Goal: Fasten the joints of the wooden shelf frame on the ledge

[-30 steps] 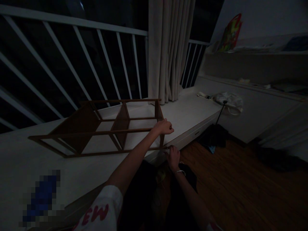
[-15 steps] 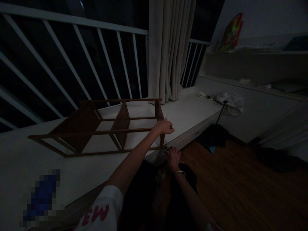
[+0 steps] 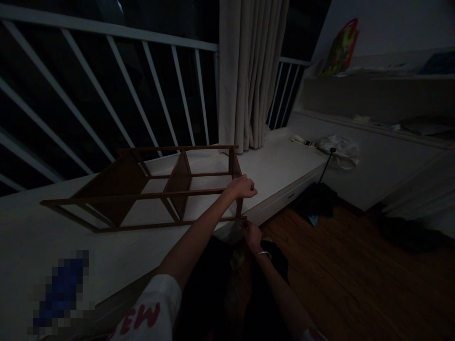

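A brown wooden shelf rack lies on its side on the white window ledge, its right end near the ledge's front edge. My left hand is closed around the end of the rack's upper front rail. Below it, my right hand is at the lower right corner of the rack, fingers curled and pinched close to the rail's end. Whatever sits between those fingers is too dark and small to make out. A bracelet circles my right wrist.
White railings and a beige curtain stand behind the ledge. A whitish bag lies at its far end. Dark items rest on the wooden floor. A blurred-out blue patch is at lower left.
My right hand has turned and dropped slightly, its fingers curling in from a more spread pose at the rack's corner. My left hand and the rack have stayed put.
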A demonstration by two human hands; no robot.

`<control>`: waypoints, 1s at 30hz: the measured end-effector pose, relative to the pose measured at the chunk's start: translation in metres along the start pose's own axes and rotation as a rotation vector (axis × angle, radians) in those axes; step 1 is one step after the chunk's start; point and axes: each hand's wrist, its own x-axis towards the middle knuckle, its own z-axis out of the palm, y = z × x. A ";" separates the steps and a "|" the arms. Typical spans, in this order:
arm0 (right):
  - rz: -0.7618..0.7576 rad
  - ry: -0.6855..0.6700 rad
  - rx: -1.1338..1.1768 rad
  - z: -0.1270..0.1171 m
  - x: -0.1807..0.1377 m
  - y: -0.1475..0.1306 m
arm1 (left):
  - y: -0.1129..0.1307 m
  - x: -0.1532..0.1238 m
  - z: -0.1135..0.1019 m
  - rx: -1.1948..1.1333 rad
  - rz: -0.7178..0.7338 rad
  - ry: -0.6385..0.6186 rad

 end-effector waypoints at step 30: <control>0.378 -0.225 1.024 0.030 0.019 0.008 | -0.001 0.002 0.001 -0.005 0.003 0.008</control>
